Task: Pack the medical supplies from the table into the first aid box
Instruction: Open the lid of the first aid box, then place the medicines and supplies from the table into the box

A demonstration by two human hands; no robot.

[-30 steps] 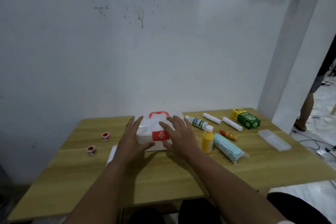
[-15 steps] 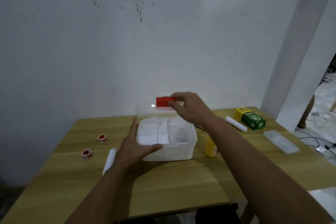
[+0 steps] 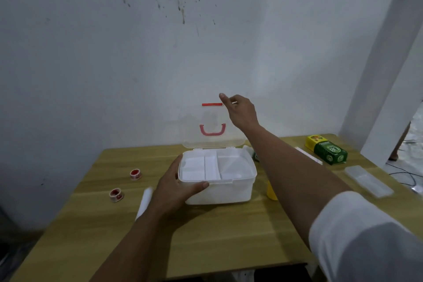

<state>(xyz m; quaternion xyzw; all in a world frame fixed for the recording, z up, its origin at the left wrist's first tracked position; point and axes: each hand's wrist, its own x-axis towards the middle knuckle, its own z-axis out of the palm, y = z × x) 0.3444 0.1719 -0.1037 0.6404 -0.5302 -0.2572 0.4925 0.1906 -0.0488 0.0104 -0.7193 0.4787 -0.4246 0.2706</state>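
Left hand (image 3: pixel 176 186) clasps the near-left corner of the white first aid box (image 3: pixel 219 191), thumb along its front rim; right hand (image 3: pixel 240 112), fingers loosely curled and holding nothing, touches the top edge of the clear lid (image 3: pixel 212 126), which stands upright on its rear hinge with red latch and red handle showing, the divided inner tray bare. Box sits mid-table (image 3: pixel 217 231); to its left, two red tape rolls (image 3: pixel 116 194) and a white roll (image 3: pixel 144 201) partly behind the left wrist. To its right, the right forearm hides most of a yellow bottle (image 3: pixel 271 191) and a small bottle (image 3: pixel 254 155), with a green-and-yellow carton (image 3: pixel 327 150), a white stick (image 3: pixel 309 155) and a clear flat case (image 3: pixel 368 181) farther off.
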